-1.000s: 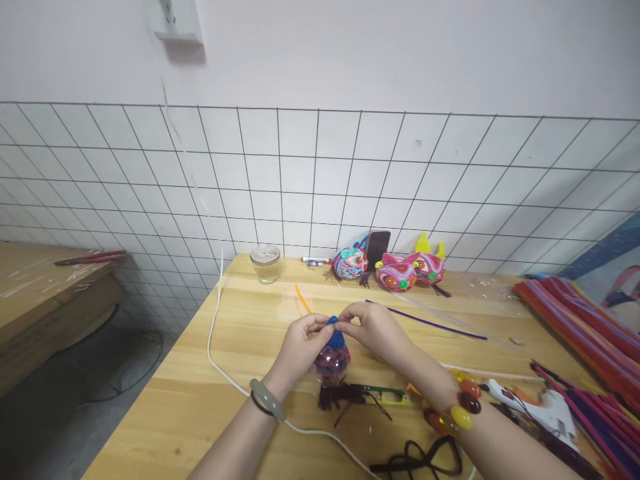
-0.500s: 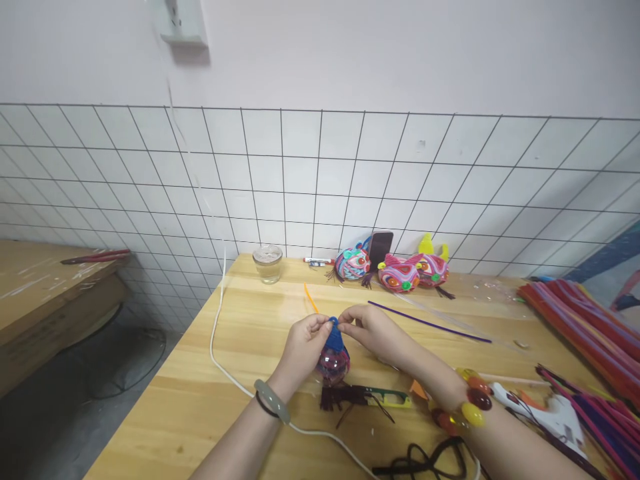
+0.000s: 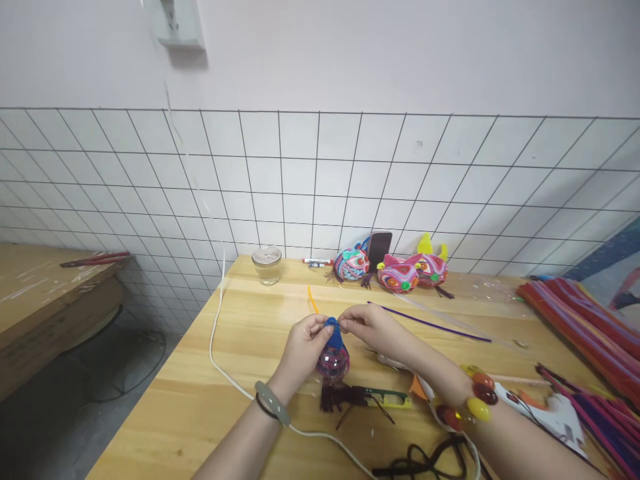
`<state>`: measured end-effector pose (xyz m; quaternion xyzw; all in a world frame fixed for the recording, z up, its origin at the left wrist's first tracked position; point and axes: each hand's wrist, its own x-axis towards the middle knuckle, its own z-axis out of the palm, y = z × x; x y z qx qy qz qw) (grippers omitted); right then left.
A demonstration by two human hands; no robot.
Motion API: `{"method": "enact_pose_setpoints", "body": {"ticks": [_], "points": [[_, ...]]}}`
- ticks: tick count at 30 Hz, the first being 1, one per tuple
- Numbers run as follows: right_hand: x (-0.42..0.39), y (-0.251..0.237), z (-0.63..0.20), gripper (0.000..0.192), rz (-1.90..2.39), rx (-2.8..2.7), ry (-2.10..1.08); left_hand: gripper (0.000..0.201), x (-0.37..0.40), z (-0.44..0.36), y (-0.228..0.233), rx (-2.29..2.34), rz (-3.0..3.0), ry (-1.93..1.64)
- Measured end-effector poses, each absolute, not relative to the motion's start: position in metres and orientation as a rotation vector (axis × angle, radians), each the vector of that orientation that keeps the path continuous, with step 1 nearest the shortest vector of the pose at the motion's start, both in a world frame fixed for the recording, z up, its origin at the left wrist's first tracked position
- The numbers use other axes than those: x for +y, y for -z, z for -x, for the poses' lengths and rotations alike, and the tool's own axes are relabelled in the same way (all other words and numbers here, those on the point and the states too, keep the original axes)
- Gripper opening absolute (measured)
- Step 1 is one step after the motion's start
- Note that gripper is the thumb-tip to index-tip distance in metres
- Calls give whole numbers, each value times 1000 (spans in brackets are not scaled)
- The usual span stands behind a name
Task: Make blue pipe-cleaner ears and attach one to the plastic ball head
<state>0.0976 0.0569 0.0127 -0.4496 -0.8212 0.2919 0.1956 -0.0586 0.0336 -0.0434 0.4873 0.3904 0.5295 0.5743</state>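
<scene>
Craft piece (image 3: 333,362): rounded, glossy, see-through lower body showing purple and pink; blue top (image 3: 335,340) narrows upward to a rounded tip. Position: at the wooden table (image 3: 200,407), well in from its left edge and well short of its far edge; cannot tell if it rests on the surface. My left hand (image 3: 303,341) pinches the tip. My right hand (image 3: 373,328) has thumb and fingertips drawn together beside it; grip there unclear.

Table (image 3: 195,407): made of pale wood.
Glass cup (image 3: 267,268): set near the far left corner.
Three bright toys (image 3: 397,275): lined up by the far edge.
Stripy strips (image 3: 583,330): piled toward the right edge.
White cord (image 3: 212,347): laid near the left edge.
</scene>
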Motion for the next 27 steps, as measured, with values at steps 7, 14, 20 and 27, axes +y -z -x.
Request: {"method": "enact_pose_setpoints", "body": {"ticks": [7,14,20,27], "points": [[59,-16,-101,21,1289,-2285,-911,24,35,58,46,903,-1120,-1230],[60,-17,-98,21,1316,-2318,-846,25,34,58,45,896,-1141,-1208],[60,-16,-96,22,1348,-2349,-819,25,32,57,44,914,-1153,-1208],[61,-14,-95,22,1380,-2335,-808,24,32,55,44,923,-1163,-1210]]}}
